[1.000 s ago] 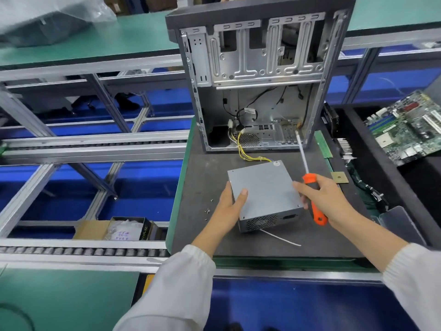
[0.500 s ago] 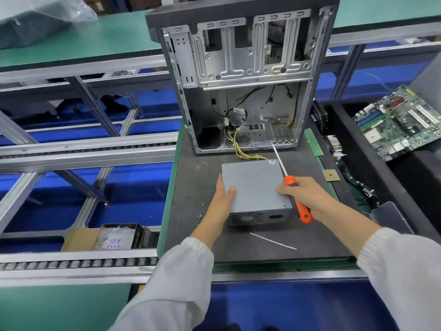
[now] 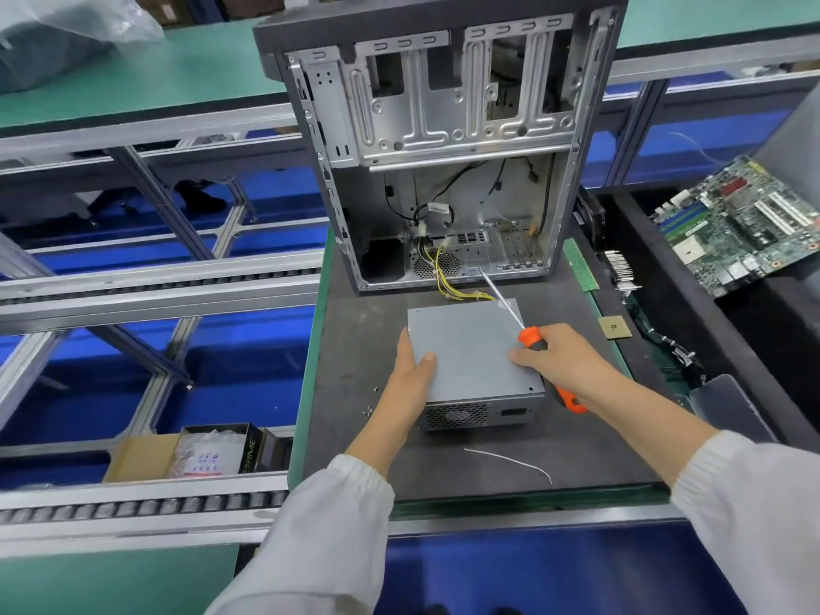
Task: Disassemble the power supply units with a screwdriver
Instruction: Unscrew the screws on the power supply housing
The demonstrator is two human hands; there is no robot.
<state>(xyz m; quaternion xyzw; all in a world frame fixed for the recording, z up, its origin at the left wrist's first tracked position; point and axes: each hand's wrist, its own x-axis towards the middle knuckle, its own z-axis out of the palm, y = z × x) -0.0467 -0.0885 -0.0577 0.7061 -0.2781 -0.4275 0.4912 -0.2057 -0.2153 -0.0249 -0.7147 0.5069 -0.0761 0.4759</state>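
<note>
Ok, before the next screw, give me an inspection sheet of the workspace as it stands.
Surface: dark grey mat with a green edge; a few loose screws lie by the left wrist.
Job's things: power supply unit lies flat on the mat, fan grille toward the person; orange-handled screwdriver points its shaft at the open computer case.
Clutter: white cable tie, green memory stick, processor chip.
Grippers: left hand holds the unit's left edge, thumb on top; right hand grips the screwdriver, fingertips on the unit.
Cables: yellow wires run from the unit into the case.
Surroundings: motherboard at right; roller conveyors at left.
</note>
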